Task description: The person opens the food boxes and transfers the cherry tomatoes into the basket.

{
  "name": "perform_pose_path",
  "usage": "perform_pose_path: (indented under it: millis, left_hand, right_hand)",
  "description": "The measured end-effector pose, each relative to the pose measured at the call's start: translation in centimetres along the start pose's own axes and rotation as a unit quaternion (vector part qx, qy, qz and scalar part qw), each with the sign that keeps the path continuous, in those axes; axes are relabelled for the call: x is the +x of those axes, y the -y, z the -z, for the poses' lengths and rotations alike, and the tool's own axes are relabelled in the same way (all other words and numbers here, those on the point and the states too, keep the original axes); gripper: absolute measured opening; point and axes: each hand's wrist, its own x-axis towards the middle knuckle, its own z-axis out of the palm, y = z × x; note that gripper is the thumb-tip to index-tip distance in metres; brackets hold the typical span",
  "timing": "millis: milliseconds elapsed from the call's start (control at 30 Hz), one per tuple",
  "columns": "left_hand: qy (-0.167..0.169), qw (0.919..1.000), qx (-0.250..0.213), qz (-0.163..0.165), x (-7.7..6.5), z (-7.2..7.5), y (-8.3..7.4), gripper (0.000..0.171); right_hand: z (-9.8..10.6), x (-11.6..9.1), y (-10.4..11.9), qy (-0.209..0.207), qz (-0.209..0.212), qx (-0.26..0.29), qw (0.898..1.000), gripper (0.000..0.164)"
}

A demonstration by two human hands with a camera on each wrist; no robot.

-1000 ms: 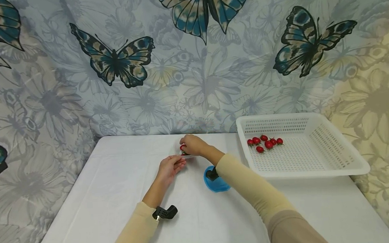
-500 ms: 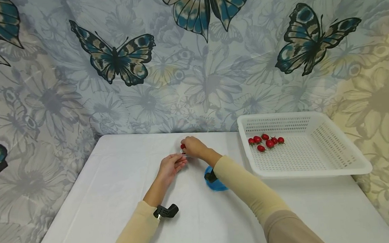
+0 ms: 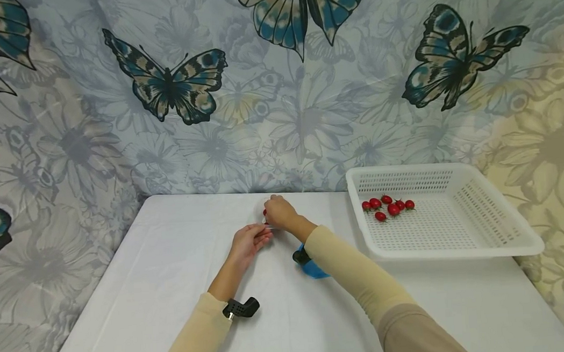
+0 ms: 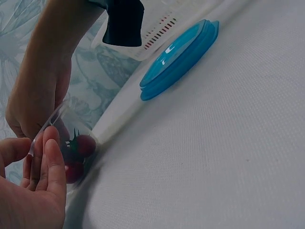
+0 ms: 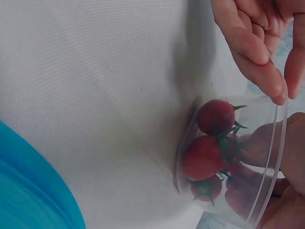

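Note:
A clear round plastic tub [image 5: 259,106] stands at the far middle of the table, with several red cherry tomatoes [image 5: 202,158] with green stems inside. At its near rim my left hand [image 3: 246,243] pinches the edge between thumb and fingers. My right hand [image 3: 281,212] reaches down into the tub from the other side. Its curled fingers pinch a cherry tomato [image 5: 232,149] among the others, partly hidden behind them in the right wrist view. A blue plastic lid [image 4: 178,57] lies on the table under my right forearm, partly covered by it in the head view.
To the right stands a white slotted plastic basket [image 3: 461,252] with several cherry tomatoes [image 3: 393,209] toward its left side. A white cloth [image 3: 171,269] covers the table. Butterfly-patterned fabric [image 3: 303,121] hangs right behind the table's far edge.
My right hand has shifted slightly, and the red tomato at its fingertips shows less now. My right forearm has moved left, covering more of the lid. The left hand keeps its place.

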Motion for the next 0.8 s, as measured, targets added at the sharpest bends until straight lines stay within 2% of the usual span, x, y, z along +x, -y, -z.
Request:
perform_pose_path:
  millis: [200, 433, 533, 700, 800]
  left_hand:
    - [-0.003, 1.0, 0.0, -0.001, -0.02, 0.01, -0.04, 0.008]
    - [-0.004, 1.0, 0.003, -0.003, -0.05, -0.01, -0.05, 0.008]
    - [-0.004, 1.0, 0.002, -0.004, -0.03, 0.0, -0.04, 0.009]
    - [0.001, 1.0, -0.003, -0.005, -0.02, 0.04, 0.05, 0.007]
    - [0.002, 1.0, -0.005, -0.005, 0.03, 0.09, 0.06, 0.005]
  right_hand:
    - [0.24, -0.02, 0.29, 0.01, 0.0, 0.027, 1.0, 0.015]
    - [0.28, 0.03, 0.36, -0.003, 0.015, 0.053, 0.998, 0.016]
    - [0.32, 0.23, 0.41, 0.003, 0.009, 0.045, 0.999, 0.012]
    - [0.21, 0.67, 0.48, 0.027, -0.008, 0.0, 1.0, 0.007]
    - [0.24, 0.71, 0.57, 0.029, -0.012, 0.001, 1.0, 0.007]
